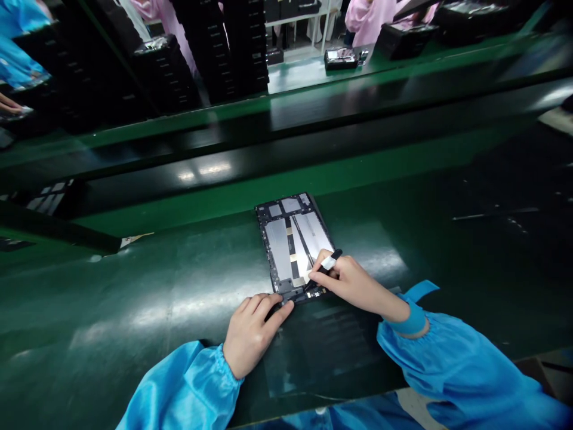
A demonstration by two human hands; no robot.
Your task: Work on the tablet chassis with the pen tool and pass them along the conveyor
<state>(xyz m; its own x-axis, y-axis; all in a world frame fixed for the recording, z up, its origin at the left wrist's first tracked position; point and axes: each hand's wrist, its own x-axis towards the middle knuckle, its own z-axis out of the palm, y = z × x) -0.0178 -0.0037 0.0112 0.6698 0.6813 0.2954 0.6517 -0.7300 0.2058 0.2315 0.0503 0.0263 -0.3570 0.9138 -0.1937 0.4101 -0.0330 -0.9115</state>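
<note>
An opened tablet (277, 248) lies on the green bench, its inside facing up, with silvery battery panels, dark boards and a flat ribbon strip down the middle. At its lower left corner, my left hand (253, 328) rests with thumb and index fingertips on the bottom edge, the fingers stretched out. My right hand (349, 280) is closed around a slim black pen-like tool (336, 255) with a white wrap. The tool slants down toward the tablet's lower edge; its exact tip is hard to make out. A blue band circles my right wrist.
Beyond the bench runs a dark conveyor belt (215, 170). Tall stacks of black trays (242, 48) stand behind it on the left, and a small black box (341, 58) sits on the far ledge. A dark post (58, 227) juts in at left. Co-workers in pink and blue sleeves are across.
</note>
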